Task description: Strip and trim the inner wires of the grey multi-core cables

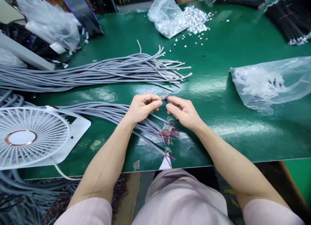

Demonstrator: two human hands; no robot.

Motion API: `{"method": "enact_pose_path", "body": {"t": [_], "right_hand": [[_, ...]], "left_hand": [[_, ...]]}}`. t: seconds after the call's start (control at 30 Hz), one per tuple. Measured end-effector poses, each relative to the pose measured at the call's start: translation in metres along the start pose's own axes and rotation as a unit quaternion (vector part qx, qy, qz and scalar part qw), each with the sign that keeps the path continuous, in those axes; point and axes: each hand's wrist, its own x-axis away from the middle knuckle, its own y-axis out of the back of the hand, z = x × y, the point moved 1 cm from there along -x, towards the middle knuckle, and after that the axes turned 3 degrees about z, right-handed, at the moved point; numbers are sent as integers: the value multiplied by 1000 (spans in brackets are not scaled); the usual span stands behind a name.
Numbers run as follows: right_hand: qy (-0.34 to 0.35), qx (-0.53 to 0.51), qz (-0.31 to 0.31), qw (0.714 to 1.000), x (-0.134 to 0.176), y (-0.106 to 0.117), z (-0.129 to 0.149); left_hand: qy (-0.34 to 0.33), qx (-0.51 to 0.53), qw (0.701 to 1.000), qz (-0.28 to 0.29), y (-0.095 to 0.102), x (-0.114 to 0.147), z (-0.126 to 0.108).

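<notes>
Head view: your left hand (144, 107) pinched a grey cable (166, 96) near its end, thumb against fingers. Your right hand (183, 111) had its fingertips bent in at that same end; whether they gripped it, you could not tell. The cable end was above the green table (218, 47), between the ends of an upper cable bundle (109, 71) and a lower cable bundle (104, 110).

Containers: the far clear bag (159, 8) lay with small shiny pieces (196, 19) inside and spilled beside it. The right-hand clear bag (297, 77) held white pieces (257, 82), gathered toward its left end.
</notes>
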Motion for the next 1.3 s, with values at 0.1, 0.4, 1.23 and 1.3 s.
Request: {"method": "enact_pose_path", "body": {"t": [0.1, 0.4, 1.23, 1.3], "right_hand": [[9, 23, 1, 1000, 0, 0, 1], [50, 98, -16, 994, -1, 2, -1], [100, 138, -62, 983, 1, -3, -3], [110, 142, -56, 982, 1, -3, -3]], "left_hand": [[-1, 2, 1000, -4, -1, 0, 0], [-12, -28, 1000, -7, 0, 0, 3], [-80, -100, 988, -83, 2, 2, -3], [-46, -50, 996, -61, 5, 1, -1]]}}
